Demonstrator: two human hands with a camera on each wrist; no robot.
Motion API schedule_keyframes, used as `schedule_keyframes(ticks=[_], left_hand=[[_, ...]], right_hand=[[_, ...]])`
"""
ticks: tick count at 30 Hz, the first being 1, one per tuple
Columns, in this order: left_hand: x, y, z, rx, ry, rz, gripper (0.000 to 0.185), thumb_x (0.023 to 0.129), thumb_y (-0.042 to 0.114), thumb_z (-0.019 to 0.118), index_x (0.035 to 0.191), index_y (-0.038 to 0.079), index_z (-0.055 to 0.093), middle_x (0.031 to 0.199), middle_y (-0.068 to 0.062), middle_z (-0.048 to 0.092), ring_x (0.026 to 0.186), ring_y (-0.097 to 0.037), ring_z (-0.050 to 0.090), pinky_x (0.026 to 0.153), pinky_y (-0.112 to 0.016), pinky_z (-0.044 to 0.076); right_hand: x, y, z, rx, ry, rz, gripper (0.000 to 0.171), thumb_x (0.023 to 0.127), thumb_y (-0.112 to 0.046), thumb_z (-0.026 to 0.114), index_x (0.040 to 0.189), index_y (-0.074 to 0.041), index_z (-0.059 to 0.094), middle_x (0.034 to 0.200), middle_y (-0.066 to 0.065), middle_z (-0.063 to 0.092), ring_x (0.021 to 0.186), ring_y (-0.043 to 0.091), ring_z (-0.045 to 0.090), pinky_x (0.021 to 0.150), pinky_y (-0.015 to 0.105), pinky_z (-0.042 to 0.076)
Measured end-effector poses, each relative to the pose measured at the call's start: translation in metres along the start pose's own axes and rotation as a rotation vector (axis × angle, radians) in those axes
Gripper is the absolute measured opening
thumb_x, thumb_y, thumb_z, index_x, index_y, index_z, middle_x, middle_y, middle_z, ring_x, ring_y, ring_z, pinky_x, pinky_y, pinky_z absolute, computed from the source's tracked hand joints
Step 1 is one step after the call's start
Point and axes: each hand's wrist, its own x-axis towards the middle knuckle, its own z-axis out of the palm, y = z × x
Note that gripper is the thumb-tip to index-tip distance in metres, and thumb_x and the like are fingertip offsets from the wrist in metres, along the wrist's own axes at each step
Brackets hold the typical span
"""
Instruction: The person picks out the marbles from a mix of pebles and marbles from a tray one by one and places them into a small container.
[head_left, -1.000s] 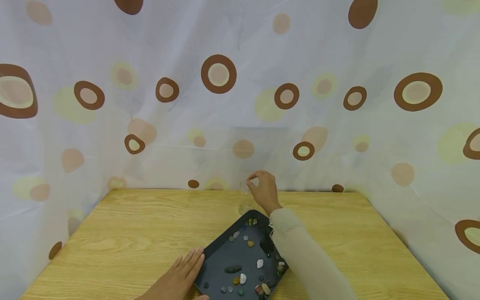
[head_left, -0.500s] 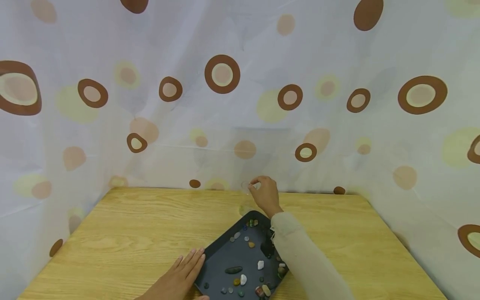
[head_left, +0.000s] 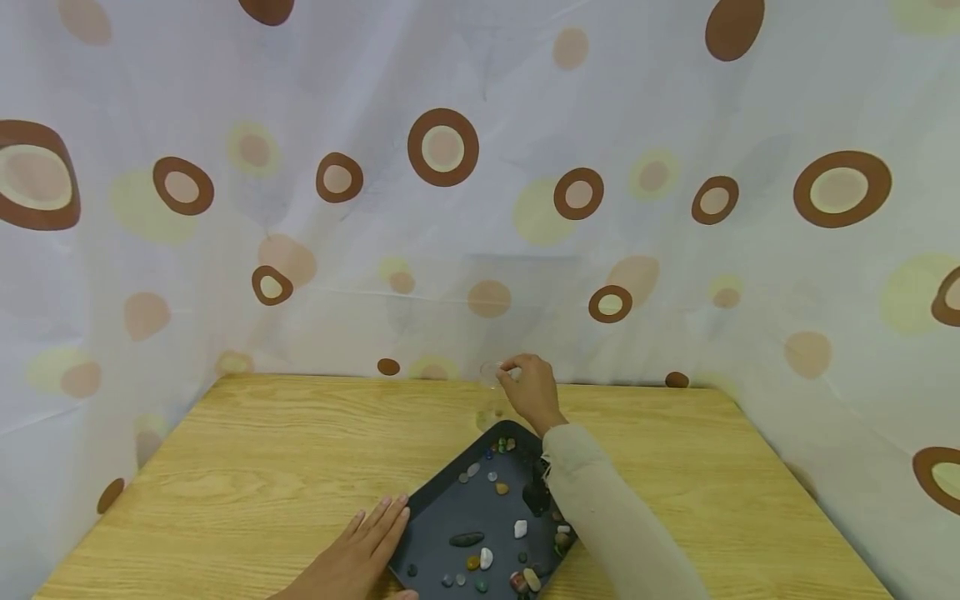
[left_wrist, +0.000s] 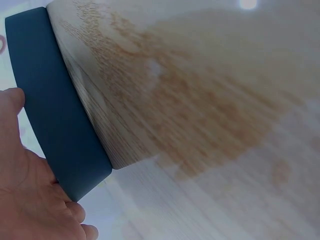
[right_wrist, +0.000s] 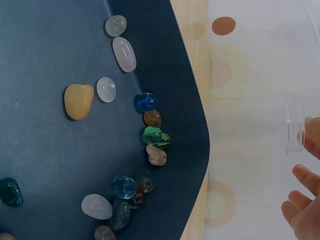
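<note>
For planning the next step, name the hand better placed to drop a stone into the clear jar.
Probably the right hand: it is at the rim of the clear jar. The left hand lies at the left edge of the tray, farther from the jar.

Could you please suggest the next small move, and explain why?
Perhaps draw the right hand back toward the tray: it is at the clear jar's rim, whether holding anything is unclear, while many stones lie in the tray and the left hand touches its edge.

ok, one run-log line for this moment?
left hand: against tray | right hand: at top of clear jar | stones, marbles: in tray
</note>
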Motion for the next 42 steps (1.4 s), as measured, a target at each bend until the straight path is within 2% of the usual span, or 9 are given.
schedule_keyframes(ticks=[6, 15, 21, 24, 28, 32, 39, 42], left_hand=[[0.000, 0.000, 0.000, 0.042, 0.015, 0.013, 0.085, 0.092, 0.066, 0.043, 0.144, -0.001, 0.041, 0.150, -0.016, 0.038, 0.134, -0.035, 0.040, 0.098, -0.050, 0.044], [0.001, 0.000, 0.003, 0.025, 0.020, 0.017, 0.084, 0.092, 0.065, 0.044, 0.144, -0.001, 0.040, 0.151, -0.016, 0.036, 0.135, -0.036, 0.038, 0.097, -0.051, 0.045], [0.001, 0.001, 0.000, -0.055, -0.030, -0.015, 0.083, 0.093, 0.062, 0.044, 0.147, -0.001, 0.035, 0.153, -0.016, 0.032, 0.137, -0.037, 0.033, 0.101, -0.055, 0.040], [0.001, 0.001, -0.002, -0.095, -0.052, -0.025, 0.083, 0.094, 0.061, 0.045, 0.148, -0.001, 0.033, 0.154, -0.017, 0.029, 0.138, -0.038, 0.031, 0.102, -0.057, 0.038], [0.000, 0.001, -0.001, -0.088, -0.050, -0.025, 0.083, 0.094, 0.061, 0.044, 0.148, -0.001, 0.033, 0.154, -0.016, 0.030, 0.139, -0.036, 0.030, 0.102, -0.056, 0.038], [-0.001, 0.000, 0.001, -0.059, -0.034, -0.026, 0.082, 0.094, 0.063, 0.043, 0.148, 0.002, 0.034, 0.154, -0.015, 0.031, 0.140, -0.032, 0.029, 0.102, -0.054, 0.039], [0.000, 0.001, 0.001, -0.044, -0.013, -0.010, 0.083, 0.093, 0.063, 0.044, 0.146, -0.001, 0.036, 0.153, -0.016, 0.032, 0.137, -0.037, 0.033, 0.100, -0.054, 0.041], [0.000, 0.001, 0.001, -0.047, -0.014, -0.010, 0.083, 0.093, 0.063, 0.044, 0.146, -0.002, 0.036, 0.153, -0.017, 0.033, 0.137, -0.038, 0.034, 0.100, -0.055, 0.042]], right_hand=[[-0.002, 0.001, 0.000, -0.016, -0.016, 0.010, 0.020, 0.094, -0.017, 0.064, 0.103, -0.001, 0.073, 0.113, 0.016, 0.066, 0.096, 0.032, 0.066, 0.082, 0.048, 0.054], [-0.003, 0.006, -0.007, 0.015, -0.036, 0.007, 0.024, 0.095, -0.019, 0.061, 0.108, 0.001, 0.069, 0.118, 0.019, 0.064, 0.109, 0.037, 0.059, 0.094, 0.053, 0.047], [-0.007, 0.013, -0.025, 0.043, -0.086, -0.005, 0.026, 0.097, -0.025, 0.059, 0.110, -0.004, 0.069, 0.125, 0.018, 0.059, 0.120, 0.037, 0.051, 0.100, 0.056, 0.040], [-0.012, 0.022, -0.036, 0.010, -0.122, -0.024, 0.028, 0.097, -0.026, 0.059, 0.112, -0.005, 0.068, 0.130, 0.018, 0.056, 0.126, 0.037, 0.047, 0.102, 0.057, 0.039], [-0.025, 0.034, -0.052, -0.023, -0.173, -0.061, 0.028, 0.095, -0.028, 0.062, 0.112, -0.006, 0.068, 0.131, 0.018, 0.056, 0.127, 0.038, 0.046, 0.102, 0.058, 0.039], [-0.043, 0.046, -0.067, -0.082, -0.275, -0.145, 0.026, 0.093, -0.027, 0.065, 0.110, -0.008, 0.069, 0.134, 0.020, 0.054, 0.127, 0.041, 0.046, 0.101, 0.060, 0.038], [-0.078, 0.051, -0.082, -0.169, -0.641, -0.273, 0.022, 0.086, -0.026, 0.072, 0.106, -0.015, 0.070, 0.144, 0.025, 0.039, 0.133, 0.049, 0.033, 0.102, 0.065, 0.033], [-0.090, 0.048, -0.083, -0.199, -0.750, -0.299, 0.021, 0.083, -0.025, 0.076, 0.102, -0.020, 0.072, 0.146, 0.025, 0.035, 0.135, 0.051, 0.028, 0.103, 0.065, 0.033]])
